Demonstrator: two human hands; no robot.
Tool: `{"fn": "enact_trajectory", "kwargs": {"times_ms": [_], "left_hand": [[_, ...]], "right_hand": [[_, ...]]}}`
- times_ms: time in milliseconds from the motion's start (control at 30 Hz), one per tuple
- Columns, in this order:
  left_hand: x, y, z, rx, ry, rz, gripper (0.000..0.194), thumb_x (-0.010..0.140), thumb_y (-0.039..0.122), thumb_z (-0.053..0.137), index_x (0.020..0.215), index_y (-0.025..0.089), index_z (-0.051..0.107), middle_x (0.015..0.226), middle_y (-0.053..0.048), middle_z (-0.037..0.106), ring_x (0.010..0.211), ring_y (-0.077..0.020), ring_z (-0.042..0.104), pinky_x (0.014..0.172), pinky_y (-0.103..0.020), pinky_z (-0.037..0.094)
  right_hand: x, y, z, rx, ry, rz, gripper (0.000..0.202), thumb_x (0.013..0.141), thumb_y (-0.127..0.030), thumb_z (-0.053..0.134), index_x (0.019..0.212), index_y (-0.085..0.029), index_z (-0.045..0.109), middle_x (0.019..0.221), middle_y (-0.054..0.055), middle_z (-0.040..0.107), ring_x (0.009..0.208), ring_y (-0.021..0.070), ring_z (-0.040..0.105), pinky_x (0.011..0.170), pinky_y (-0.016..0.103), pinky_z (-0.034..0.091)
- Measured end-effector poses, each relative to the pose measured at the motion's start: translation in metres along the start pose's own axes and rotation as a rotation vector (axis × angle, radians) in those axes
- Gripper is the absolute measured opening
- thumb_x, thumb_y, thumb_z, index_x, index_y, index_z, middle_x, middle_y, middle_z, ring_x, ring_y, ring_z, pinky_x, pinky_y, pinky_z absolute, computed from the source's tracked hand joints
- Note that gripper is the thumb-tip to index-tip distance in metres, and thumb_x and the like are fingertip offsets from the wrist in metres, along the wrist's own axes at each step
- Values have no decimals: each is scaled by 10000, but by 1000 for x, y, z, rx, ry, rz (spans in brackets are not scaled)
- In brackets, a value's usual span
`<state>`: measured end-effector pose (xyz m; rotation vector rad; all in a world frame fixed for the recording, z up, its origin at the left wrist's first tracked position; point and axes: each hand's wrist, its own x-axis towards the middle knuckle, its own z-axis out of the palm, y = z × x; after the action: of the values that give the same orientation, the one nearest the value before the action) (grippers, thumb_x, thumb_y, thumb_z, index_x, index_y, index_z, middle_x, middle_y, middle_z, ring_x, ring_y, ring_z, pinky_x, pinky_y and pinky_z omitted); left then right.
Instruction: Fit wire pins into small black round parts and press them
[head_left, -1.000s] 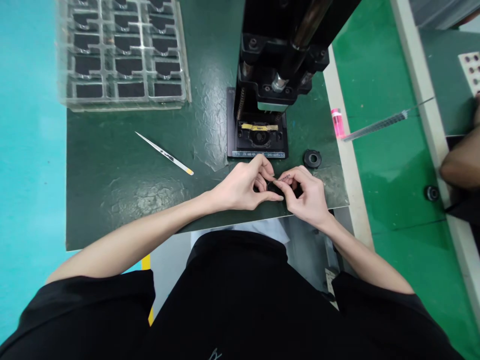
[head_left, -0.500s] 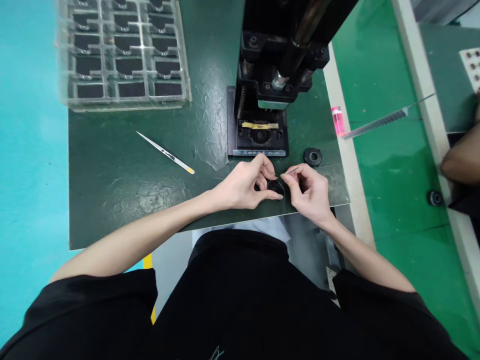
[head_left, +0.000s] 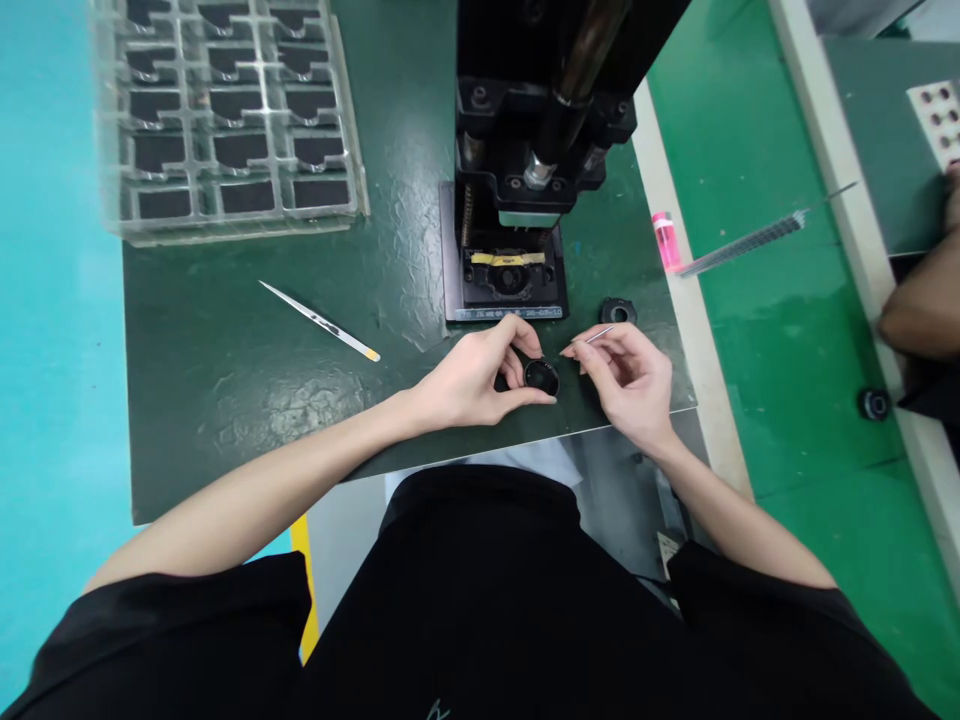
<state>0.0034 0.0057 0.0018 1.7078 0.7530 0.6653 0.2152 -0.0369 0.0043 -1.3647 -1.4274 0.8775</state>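
Observation:
My left hand (head_left: 487, 375) is closed around a small round black part (head_left: 541, 378), thumb on its near side and fingers on the far side, low over the front of the green table. In my right hand (head_left: 626, 380) a thin metal pin-like tool (head_left: 598, 335) is pinched between thumb and fingers. That hand is just right of the black part and apart from it. A second black ring-shaped part (head_left: 618, 313) lies on the table beyond my right hand. The black press (head_left: 506, 285) stands right behind both hands, with a yellow strip (head_left: 508, 260) across its base.
White tweezers (head_left: 322, 322) lie on the green table (head_left: 195, 350) to the left. Stacked clear trays (head_left: 232, 215) with black pieces fill the back left. A pink-capped container (head_left: 665, 240) and a thin mesh strip (head_left: 742, 245) are at the right edge. Another person's arm (head_left: 922, 305) shows at far right.
My right hand has drawn back to the right, away from the black part, with the pin-like tool still in it. The black part shows more openly in my left hand. The whole view has shifted slightly.

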Motion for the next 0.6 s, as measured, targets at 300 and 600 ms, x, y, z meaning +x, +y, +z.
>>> {"fn": "enact_trajectory", "kwargs": {"times_ms": [300,600], "left_hand": [[-1,-3,0,57,-10,32,451,834,401,825,1068,189,502,736,50,607,638,-112,664,621,-236,545],[-2,2,-4,165,64,102,447,851,436,807,1093,188,525,827,24,632,674,-106,660,663,-240,561]], "right_hand": [[1,-4,1,-36,-14,-12,257,970,-475,663,885,-237,617,906,50,731,790,167,728,646,294,606],[1,1,0,9,-14,5,256,937,-478,705,903,-238,625,891,42,730,791,180,745,747,329,644]]}}
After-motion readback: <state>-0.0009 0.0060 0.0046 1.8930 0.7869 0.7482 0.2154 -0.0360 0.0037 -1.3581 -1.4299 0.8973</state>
